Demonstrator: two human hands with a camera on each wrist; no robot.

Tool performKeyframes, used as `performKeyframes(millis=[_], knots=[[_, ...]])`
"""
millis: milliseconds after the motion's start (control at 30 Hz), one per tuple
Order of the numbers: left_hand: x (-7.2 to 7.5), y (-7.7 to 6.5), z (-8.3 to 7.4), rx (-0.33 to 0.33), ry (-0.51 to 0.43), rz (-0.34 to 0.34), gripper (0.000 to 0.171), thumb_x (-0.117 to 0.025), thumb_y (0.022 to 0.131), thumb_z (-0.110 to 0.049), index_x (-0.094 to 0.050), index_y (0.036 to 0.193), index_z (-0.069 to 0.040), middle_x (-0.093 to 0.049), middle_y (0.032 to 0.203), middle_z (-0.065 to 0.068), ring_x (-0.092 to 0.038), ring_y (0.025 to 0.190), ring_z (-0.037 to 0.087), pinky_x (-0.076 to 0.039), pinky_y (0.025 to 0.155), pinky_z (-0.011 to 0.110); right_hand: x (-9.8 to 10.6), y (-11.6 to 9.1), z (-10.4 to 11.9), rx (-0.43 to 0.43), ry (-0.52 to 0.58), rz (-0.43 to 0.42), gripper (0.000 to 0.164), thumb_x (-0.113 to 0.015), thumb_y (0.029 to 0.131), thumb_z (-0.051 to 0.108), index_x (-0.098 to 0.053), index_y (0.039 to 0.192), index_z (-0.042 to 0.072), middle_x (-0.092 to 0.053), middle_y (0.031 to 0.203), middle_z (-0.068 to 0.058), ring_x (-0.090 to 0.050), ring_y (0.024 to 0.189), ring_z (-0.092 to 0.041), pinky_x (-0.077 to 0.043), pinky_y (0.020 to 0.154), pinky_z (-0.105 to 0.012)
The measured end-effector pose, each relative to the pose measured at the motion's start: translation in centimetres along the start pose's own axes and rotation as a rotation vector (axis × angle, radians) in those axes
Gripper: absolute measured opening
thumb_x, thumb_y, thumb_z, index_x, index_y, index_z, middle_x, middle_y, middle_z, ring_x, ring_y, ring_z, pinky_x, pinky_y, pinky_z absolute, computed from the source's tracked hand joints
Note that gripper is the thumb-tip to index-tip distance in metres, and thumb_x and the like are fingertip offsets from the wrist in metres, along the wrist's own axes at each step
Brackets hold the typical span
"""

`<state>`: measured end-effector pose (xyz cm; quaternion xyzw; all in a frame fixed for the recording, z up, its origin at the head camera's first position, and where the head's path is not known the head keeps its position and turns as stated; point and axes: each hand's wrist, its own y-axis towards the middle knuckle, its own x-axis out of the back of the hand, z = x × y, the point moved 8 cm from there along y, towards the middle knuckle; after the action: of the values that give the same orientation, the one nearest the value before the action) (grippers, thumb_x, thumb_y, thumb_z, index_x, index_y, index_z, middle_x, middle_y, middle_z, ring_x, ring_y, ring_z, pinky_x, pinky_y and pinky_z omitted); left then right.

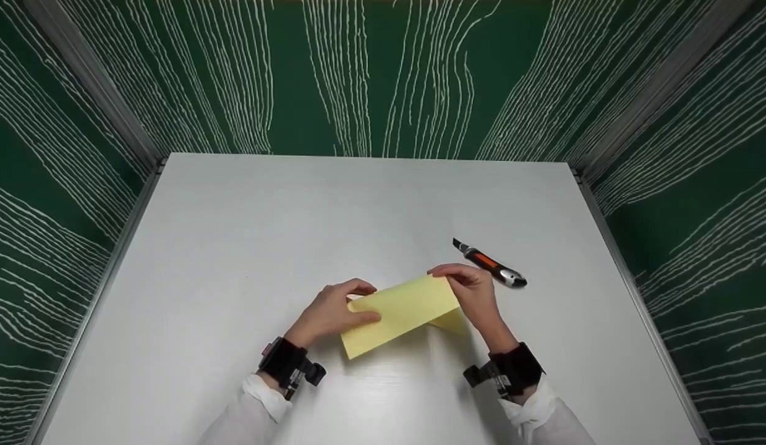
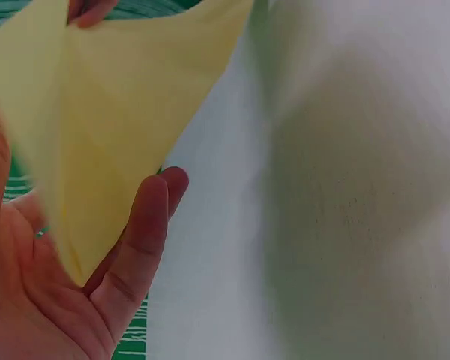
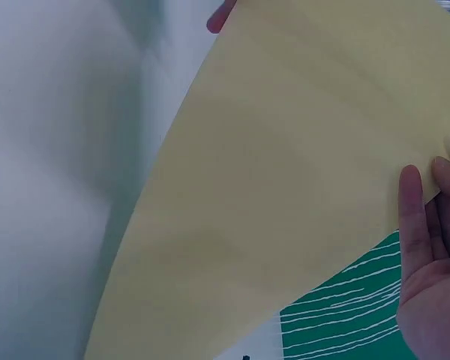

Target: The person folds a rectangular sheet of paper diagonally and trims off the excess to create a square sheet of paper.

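A sheet of yellow paper [image 1: 402,314], folded over along its far edge, is held up between both hands above the white table. The left hand [image 1: 334,314] grips its left end, thumb on the near face and fingers behind. At the upper right corner the right hand [image 1: 474,292] pinches the folded edge. Part of the back layer shows below the right end. In the left wrist view the paper [image 2: 120,112] hangs as two layers meeting in a V over the left palm [image 2: 52,300]. The right wrist view shows the right fingers [image 3: 412,217] against the paper's broad face.
A utility knife [image 1: 491,262] with a black, orange and silver handle lies just beyond the right hand, its blade end pointing far left. The white table [image 1: 265,216] is bordered by metal rails and green walls [image 1: 395,74] with white lines.
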<state>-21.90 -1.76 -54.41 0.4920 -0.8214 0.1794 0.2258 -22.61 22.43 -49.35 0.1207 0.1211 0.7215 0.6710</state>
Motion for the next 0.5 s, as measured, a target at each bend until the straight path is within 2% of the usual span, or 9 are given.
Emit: performKeyframes(millis=[133, 267, 500], knots=[[-0.4, 0.0, 0.1, -0.006, 0.011, 0.012, 0.043, -0.070, 0.074, -0.058, -0.062, 0.112, -0.040, -0.067, 0.110, -0.013, -0.061, 0.092, 0.008, -0.049, 0.080, 0.027, 0.2, -0.1, -0.6, -0.092, 0.046, -0.011, 0.026, -0.066, 0.084, 0.002, -0.056, 0.102, -0.014, -0.074, 0.091, -0.007, -0.070, 0.082, -0.015, -0.055, 0.066, -0.023], [-0.5, 0.1, 0.3, -0.029, -0.053, 0.019, 0.038, -0.069, 0.076, -0.056, -0.065, 0.110, -0.040, -0.068, 0.104, -0.015, -0.062, 0.082, 0.005, -0.050, 0.074, 0.023, 0.6, 0.0, -0.9, -0.136, 0.099, -0.050, 0.030, -0.067, 0.083, 0.001, -0.046, 0.101, -0.012, -0.073, 0.092, -0.003, -0.070, 0.085, -0.016, -0.055, 0.069, -0.024], [-0.3, 0.1, 0.1, -0.058, -0.166, 0.013, 0.038, -0.073, 0.075, -0.050, -0.067, 0.110, -0.038, -0.069, 0.109, -0.014, -0.064, 0.094, 0.004, -0.051, 0.078, 0.023, 1.2, 0.2, -0.8, -0.144, 0.101, -0.105, 0.028, -0.068, 0.082, -0.001, -0.046, 0.091, -0.015, -0.071, 0.093, -0.005, -0.069, 0.085, -0.018, -0.055, 0.068, -0.023]])
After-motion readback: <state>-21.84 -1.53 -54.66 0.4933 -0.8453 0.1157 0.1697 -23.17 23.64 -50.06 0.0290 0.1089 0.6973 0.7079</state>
